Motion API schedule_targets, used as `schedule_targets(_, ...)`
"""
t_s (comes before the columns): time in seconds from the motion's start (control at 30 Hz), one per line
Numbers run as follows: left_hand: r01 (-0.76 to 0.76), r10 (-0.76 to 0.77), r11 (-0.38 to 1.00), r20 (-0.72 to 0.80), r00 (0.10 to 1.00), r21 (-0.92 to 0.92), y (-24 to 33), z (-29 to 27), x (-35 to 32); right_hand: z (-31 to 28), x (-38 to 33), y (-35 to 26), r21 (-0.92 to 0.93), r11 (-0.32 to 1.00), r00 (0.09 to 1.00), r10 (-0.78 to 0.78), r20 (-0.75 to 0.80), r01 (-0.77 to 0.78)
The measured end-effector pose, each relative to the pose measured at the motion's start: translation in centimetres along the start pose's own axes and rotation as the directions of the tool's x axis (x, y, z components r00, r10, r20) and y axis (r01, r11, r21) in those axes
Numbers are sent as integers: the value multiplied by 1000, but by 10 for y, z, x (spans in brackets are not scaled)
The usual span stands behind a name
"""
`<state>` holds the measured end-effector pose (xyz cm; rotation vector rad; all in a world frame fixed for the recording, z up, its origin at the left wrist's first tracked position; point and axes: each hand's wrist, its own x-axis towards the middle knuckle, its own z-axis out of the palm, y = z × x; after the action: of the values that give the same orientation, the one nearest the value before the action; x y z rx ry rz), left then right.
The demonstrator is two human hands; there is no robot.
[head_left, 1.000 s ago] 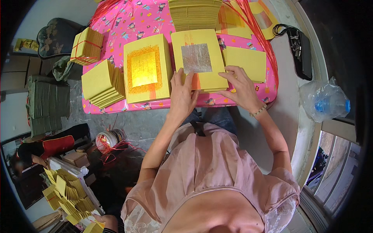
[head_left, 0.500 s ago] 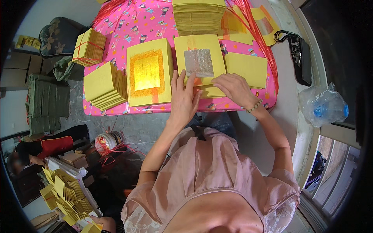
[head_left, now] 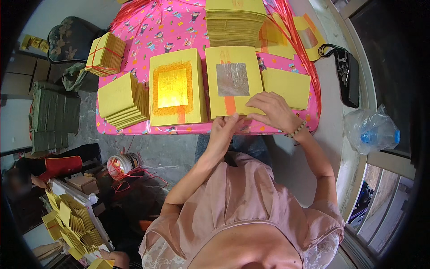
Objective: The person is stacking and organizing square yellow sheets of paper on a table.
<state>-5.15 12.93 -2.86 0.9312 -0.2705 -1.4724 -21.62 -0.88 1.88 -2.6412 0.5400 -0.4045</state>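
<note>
A stack of yellow paper (head_left: 215, 103) with a silver foil patch and an orange stripe lies at the table's near edge. My left hand (head_left: 224, 134) is closed on the middle of its near edge, thumb on top. At the near right corner my right hand (head_left: 275, 111), with a beaded bracelet at the wrist, is closed on the paper with bent fingers; how many sheets it grips cannot be seen. Left of this stack stands a thick yellow paper stack with a gold foil patch (head_left: 172, 89). Plain yellow paper (head_left: 289, 87) lies on the right.
The table has a pink patterned cover (head_left: 156, 29). It bears a tall yellow stack (head_left: 235, 24), a tied bundle (head_left: 105, 54), a slanted stack (head_left: 121, 101) and red plastic strings (head_left: 309, 67). A black pouch (head_left: 349, 78) and a bagged bottle (head_left: 374, 134) sit right. Another person's hand (head_left: 115, 258) shows lower left.
My left hand has slid off the sheet's top, back to its near edge, and closed there. My right hand stays by the near right corner. The view has shifted slightly.
</note>
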Motion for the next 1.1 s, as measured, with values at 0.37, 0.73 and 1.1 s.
schedule_targets(0.37, 209, -201, 960, 61, 978, -184, 11, -11, 1, 9, 123, 89, -28, 997, 981, 69, -184, -75)
schedule_targets(0.73, 180, -180, 975, 11, 984, -132, 15, -1, -1, 36, 169, 118, -72, 978, 980, 196, 32, -193)
schedule_targets(1.1, 163, -162, 985, 25, 986, -57, 6, -9, 2, 39, 166, 117, -48, 976, 977, 212, 36, -211)
